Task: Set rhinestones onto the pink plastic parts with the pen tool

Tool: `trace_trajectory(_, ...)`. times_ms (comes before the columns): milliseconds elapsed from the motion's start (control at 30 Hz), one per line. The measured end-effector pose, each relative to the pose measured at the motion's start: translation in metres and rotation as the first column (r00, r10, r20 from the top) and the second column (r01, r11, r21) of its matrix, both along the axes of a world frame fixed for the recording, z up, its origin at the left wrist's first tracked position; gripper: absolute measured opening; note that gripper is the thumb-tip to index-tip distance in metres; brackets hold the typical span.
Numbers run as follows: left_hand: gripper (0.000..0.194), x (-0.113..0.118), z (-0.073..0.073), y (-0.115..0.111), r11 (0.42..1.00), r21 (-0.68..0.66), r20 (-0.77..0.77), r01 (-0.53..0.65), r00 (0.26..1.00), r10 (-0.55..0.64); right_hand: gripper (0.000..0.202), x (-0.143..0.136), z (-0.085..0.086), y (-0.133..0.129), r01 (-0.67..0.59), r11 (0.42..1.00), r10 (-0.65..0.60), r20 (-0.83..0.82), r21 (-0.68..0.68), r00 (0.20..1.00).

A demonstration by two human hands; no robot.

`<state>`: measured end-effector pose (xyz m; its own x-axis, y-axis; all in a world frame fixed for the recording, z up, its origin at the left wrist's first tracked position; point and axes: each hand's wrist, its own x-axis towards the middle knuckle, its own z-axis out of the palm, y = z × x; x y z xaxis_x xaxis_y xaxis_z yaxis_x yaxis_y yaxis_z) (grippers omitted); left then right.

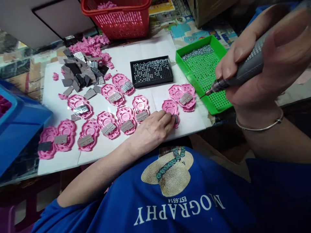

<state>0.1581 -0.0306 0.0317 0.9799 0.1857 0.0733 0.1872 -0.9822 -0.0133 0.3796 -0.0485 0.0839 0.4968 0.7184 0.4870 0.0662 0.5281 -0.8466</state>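
Note:
My right hand (252,61) is wrapped round a grey electric screwdriver (245,71), raised over the right side of the table. Its thin bit points down and left, above the near left edge of a green tray (211,108) of screws. My left hand (156,127) lies low at the table's front edge, fingers curled onto a pink plastic shell (170,105) with a dark grey plate (175,119) on it. My fingers partly hide that shell. Just beyond it, two overlapping pink shells (181,90) carry a silver-grey plate (186,98).
Several pink shells with plates (107,124) lie in rows to the left. A black screw tray (153,72) sits mid-table, beside piled grey plates (82,71) and pink parts (89,45). A red basket (121,22) stands behind; a blue bin (21,123) is far left.

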Motion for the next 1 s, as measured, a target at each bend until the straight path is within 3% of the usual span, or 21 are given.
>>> trace_trajectory(67, 0.034, 0.0, 0.0, 0.0, 1.0, -0.005, -0.004, -0.002, 1.0, 0.002, 0.046, -0.016, 0.0, -0.002, 0.014, 0.995, -0.014, -0.006, 0.097, 1.0)
trace_trajectory(233, 0.034, 0.001, 0.001, 0.0, 1.0, 0.01, -0.017, -0.004, 1.0, 0.004, 0.024, -0.035, -0.011, -0.006, -0.211, 0.972, 0.202, 0.087, 0.101, 0.975)
trace_trajectory(533, 0.038, 0.001, 0.0, 0.0, 1.0, -0.009, -0.018, -0.01, 1.0, 0.01, 0.027, -0.044, -0.04, 0.003, -0.318, 0.943, 0.32, -0.002, 0.093, 0.947)
trace_trajectory(1000, 0.037, 0.001, 0.0, 0.0, 1.0, 0.027, -0.012, 0.013, 1.0, -0.012, 0.029, -0.043, -0.042, 0.002, -0.348, 0.929, 0.353, -0.016, 0.124, 0.936)
